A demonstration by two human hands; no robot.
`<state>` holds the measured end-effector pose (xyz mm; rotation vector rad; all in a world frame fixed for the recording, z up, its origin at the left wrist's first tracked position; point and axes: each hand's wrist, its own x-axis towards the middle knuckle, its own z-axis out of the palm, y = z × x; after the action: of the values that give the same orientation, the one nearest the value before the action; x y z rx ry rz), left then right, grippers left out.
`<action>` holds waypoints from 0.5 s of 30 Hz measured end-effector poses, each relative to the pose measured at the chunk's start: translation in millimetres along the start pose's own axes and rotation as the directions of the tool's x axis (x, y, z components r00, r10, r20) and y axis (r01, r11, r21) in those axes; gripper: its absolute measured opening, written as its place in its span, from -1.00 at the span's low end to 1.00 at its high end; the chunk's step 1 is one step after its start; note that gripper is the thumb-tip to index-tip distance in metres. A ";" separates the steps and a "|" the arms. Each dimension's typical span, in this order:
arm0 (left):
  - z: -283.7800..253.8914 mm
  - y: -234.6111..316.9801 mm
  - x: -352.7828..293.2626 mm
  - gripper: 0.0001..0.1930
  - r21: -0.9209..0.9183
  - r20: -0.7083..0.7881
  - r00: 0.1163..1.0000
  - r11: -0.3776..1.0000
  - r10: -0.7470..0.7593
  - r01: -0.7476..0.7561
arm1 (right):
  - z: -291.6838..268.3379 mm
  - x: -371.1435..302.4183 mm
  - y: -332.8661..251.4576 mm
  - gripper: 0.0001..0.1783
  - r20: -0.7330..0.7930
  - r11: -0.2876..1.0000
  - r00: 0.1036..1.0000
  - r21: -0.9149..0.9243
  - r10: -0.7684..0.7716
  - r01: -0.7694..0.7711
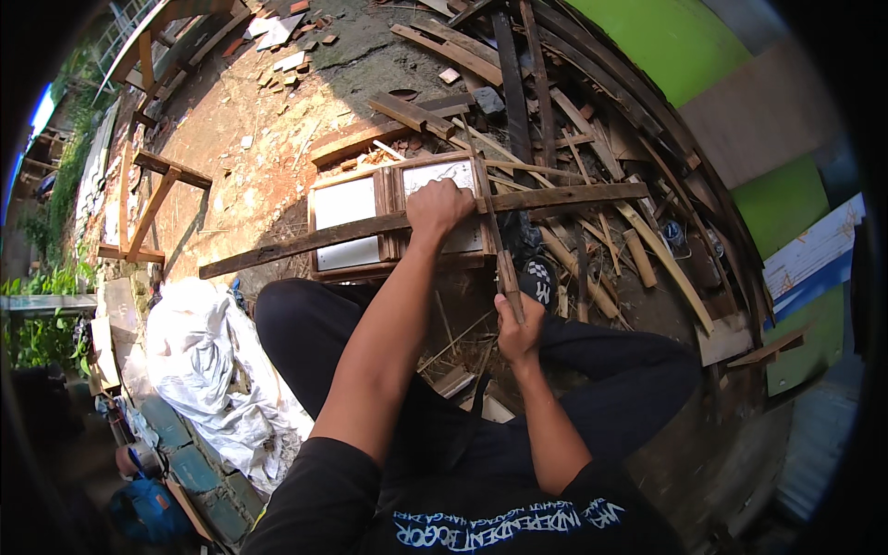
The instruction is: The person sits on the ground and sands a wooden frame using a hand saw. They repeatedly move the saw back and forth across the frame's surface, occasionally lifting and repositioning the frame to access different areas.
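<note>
White lettering (507, 529) on black shirt (597, 492)

Plank (305, 245) across panel (347, 203), sheet (208, 361) left, scrap wood (640, 259) right

"Which way is your left hand free?"

"Toward ten o'clock: above the framed panel (347, 205), my left hand (440, 213) could pass to bare ground (222, 139). A wooden stand (153, 215) blocks farther out, at nine."

"And toward three?"

"Barred. The saw-like tool (507, 271) crosses the plank (305, 244) just beside my fist, slanting from one o'clock to five."

"Your right hand?"

"My right hand (521, 326) is hemmed in: my shoe (538, 276) close at one, the wood heap (640, 259) beyond it toward two, my bent leg (620, 365) at four. Eight offers a gap above some offcuts (453, 381), up to my left forearm (388, 347)."
</note>
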<state>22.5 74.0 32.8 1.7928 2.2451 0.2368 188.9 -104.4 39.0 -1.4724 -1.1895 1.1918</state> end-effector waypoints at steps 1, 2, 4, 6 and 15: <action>-1.7 -2.2 1.7 -0.59 0.004 -0.011 1.000 1.000 -0.005 0.005 | -3.5 -15.1 -7.1 -0.62 0.012 1.000 1.000 0.010 0.024 -0.024; -1.2 -5.4 1.4 -0.60 0.005 -0.009 1.000 1.000 -0.010 0.010 | -9.4 -35.8 -13.4 -0.61 0.024 0.999 0.999 0.014 0.048 -0.048; -6.3 -14.9 5.1 -0.60 0.000 -0.039 0.998 0.999 -0.043 0.043 | -32.3 -99.3 -10.9 -0.53 0.059 0.984 0.993 0.138 0.103 -0.111; -10.0 -12.2 12.0 -0.60 0.004 -0.050 0.998 1.000 -0.030 0.030 | -58.0 -151.9 9.4 -0.50 0.051 0.981 0.995 0.170 0.087 -0.094; -1.4 -6.6 0.4 -0.59 0.011 -0.015 1.000 1.000 -0.020 0.021 | 8.0 -9.8 -0.7 -0.48 -0.008 0.997 0.997 0.042 -0.071 0.071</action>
<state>15.8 73.0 32.2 1.7785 2.2785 0.2347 180.0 -113.4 39.9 -1.3909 -1.1956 1.1559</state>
